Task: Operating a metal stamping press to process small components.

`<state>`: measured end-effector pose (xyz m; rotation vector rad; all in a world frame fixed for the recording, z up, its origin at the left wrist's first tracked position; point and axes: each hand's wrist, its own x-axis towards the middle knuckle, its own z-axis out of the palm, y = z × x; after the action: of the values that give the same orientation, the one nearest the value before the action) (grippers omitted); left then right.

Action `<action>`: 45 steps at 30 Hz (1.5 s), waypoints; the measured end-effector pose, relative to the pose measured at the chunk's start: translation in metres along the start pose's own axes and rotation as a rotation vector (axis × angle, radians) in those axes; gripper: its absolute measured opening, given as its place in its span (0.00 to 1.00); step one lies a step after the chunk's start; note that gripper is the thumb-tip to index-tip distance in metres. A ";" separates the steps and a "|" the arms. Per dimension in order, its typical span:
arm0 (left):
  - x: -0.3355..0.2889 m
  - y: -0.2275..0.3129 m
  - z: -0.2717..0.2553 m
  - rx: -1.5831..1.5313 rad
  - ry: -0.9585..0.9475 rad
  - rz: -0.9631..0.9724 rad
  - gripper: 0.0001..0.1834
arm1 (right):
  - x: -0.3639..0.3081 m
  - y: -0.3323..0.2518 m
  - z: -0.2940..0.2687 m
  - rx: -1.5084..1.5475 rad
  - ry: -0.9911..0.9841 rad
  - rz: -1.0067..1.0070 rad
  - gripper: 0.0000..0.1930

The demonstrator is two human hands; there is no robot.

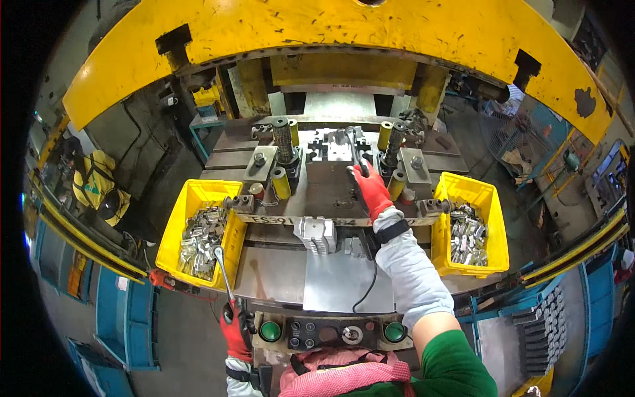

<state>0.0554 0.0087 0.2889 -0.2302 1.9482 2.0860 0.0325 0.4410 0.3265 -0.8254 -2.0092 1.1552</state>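
Observation:
My right hand [372, 188], in a red glove with dark fingertips, reaches over the press die. Its fingers are closed around a slim grey metal tool [357, 151], whose far end lies over the die's shaped inserts [327, 145]. My left hand [235, 334], also red-gloved, is down by the control panel. It grips a long metal tool with a rounded, looped end [224, 271], which points up to the left yellow bin [169, 248]. Small shiny metal parts [204, 238] fill that bin. A stack of grey metal parts [317, 233] stands at the die's front edge.
A second yellow bin [497, 231] with metal parts [467, 235] stands at the right. Guide posts [284, 142] flank the die beneath the yellow press frame [357, 30]. Green buttons [270, 331] sit on the control panel [317, 334]. A dark cable [372, 288] crosses the metal plate.

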 end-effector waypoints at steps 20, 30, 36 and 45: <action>0.022 -0.186 -0.119 0.198 0.303 -0.314 0.05 | -0.303 0.143 -0.181 0.231 0.819 0.434 0.31; 0.122 -0.234 -0.066 0.703 -0.021 -0.234 0.11 | -0.411 0.270 -0.116 -0.593 -0.064 0.869 0.34; 0.130 -0.183 0.008 0.868 -0.087 -0.166 0.11 | -0.371 0.302 -0.106 -0.616 -0.161 0.828 0.33; 0.142 -0.164 0.036 0.931 -0.120 -0.102 0.13 | -0.361 0.313 -0.108 -0.613 -0.182 0.798 0.30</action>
<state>-0.0268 0.0662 0.0935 -0.0004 2.5035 0.9282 0.3860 0.3372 0.0046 -2.0250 -2.2840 1.0151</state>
